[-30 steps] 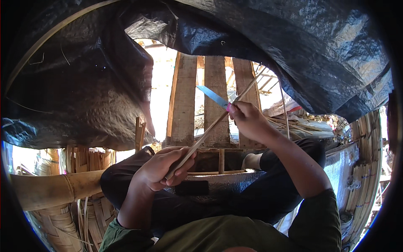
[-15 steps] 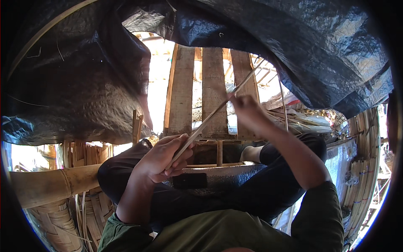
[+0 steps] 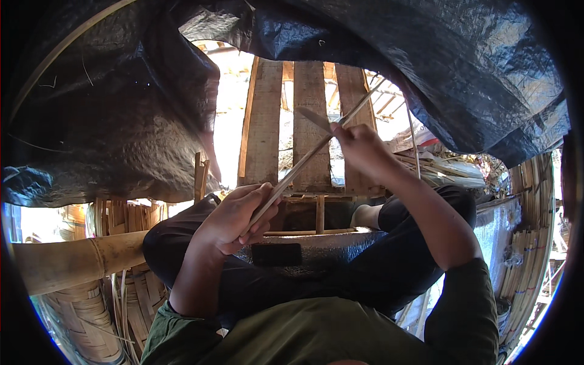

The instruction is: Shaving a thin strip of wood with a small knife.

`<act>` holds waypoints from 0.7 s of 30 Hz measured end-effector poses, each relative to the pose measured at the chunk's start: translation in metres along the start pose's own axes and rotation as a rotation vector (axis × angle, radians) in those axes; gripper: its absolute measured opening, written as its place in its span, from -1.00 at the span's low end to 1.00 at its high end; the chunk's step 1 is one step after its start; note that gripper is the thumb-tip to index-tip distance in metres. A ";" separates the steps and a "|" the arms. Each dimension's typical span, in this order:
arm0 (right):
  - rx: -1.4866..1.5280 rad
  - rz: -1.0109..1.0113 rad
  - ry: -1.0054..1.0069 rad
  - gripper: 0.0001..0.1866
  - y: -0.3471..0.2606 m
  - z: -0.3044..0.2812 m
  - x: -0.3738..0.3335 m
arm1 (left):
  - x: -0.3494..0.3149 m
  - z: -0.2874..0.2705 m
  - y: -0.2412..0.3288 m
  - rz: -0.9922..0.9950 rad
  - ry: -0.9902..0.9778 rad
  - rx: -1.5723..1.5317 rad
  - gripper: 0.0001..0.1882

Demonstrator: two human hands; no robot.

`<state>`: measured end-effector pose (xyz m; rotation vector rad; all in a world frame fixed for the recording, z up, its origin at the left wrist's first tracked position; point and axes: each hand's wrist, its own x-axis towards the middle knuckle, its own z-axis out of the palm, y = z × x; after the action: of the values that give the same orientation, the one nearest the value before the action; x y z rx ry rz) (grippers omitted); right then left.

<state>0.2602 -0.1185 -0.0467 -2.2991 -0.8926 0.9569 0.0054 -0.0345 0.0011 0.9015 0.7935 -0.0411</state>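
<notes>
A long, thin bamboo strip (image 3: 302, 163) slants from low left to far right across the middle of the view. Its near end lies in my left hand (image 3: 233, 214), which is closed round it above my crossed legs. My right hand (image 3: 365, 151), farther along the strip, is closed on a knife (image 3: 312, 119). The blade sticks out to the left and crosses the strip. Fingers hide the knife's handle, and I cannot tell whether the right thumb touches the strip.
Upright wooden planks (image 3: 310, 91) stand ahead, under a dark plastic tarp (image 3: 450, 67). A thick bamboo pole (image 3: 79, 263) lies at my left. A flat black rectangle (image 3: 277, 254) rests before my lap. Bundled bamboo strips (image 3: 523, 267) are at the right.
The knife blade, smeared by motion before, now shows clearly across the strip. My right hand has shifted slightly; the left hand keeps its hold and has hardly moved.
</notes>
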 end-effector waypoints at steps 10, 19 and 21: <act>0.021 -0.133 -0.028 -0.26 0.007 0.020 -0.028 | -0.001 -0.002 -0.009 0.091 0.029 0.317 -0.60; 0.038 -0.218 0.011 -0.26 0.009 0.016 -0.015 | 0.009 -0.003 -0.009 0.000 0.046 0.220 -0.60; -0.004 -0.011 0.019 -0.29 0.008 0.005 0.008 | 0.008 -0.006 -0.007 -0.012 0.044 0.165 -0.60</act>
<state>0.2639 -0.1173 -0.0588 -2.3006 -0.8995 0.9279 0.0050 -0.0321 -0.0112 1.0571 0.8457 -0.0985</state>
